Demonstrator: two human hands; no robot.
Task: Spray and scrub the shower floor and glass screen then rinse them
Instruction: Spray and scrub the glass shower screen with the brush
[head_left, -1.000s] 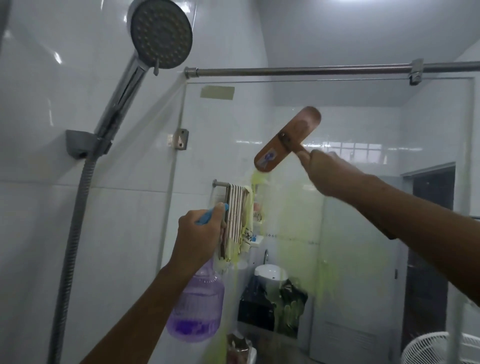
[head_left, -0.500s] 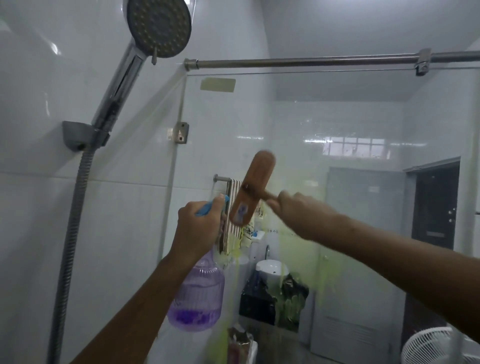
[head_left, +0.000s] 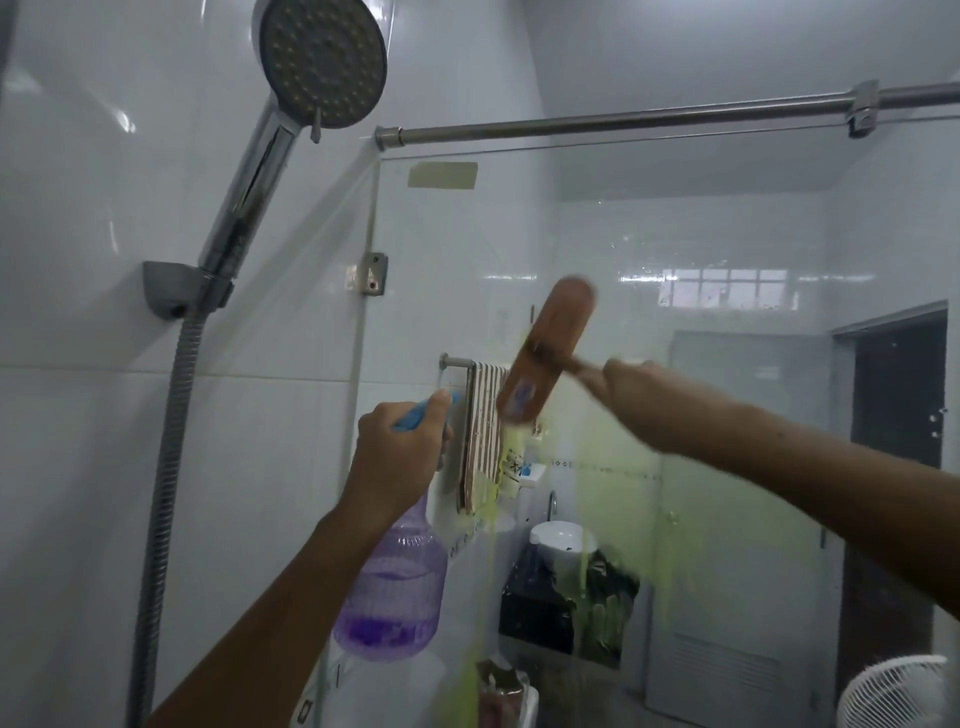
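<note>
The glass screen (head_left: 701, 234) fills the right half of the head view, streaked with yellow-green foam below its middle. My right hand (head_left: 636, 402) grips the handle of a brown wooden scrub brush (head_left: 545, 348), whose head lies against the glass, tilted and motion-blurred. My left hand (head_left: 402, 447) grips the blue trigger head of a purple spray bottle (head_left: 389, 597), held up close to the glass edge with purple liquid in its bottom. The shower floor is out of view.
A chrome shower head (head_left: 322, 62) sits in its wall holder at upper left, its hose (head_left: 166, 467) hanging down. A steel rod (head_left: 623, 122) runs along the glass top. Beyond the glass are a striped towel (head_left: 485, 441) on a rail, a basin, a dark doorway and a white fan (head_left: 898, 691).
My right hand swept the brush down the glass from high up to towel-rail height and has since shifted it slightly right. The left hand kept the spray bottle in place.
</note>
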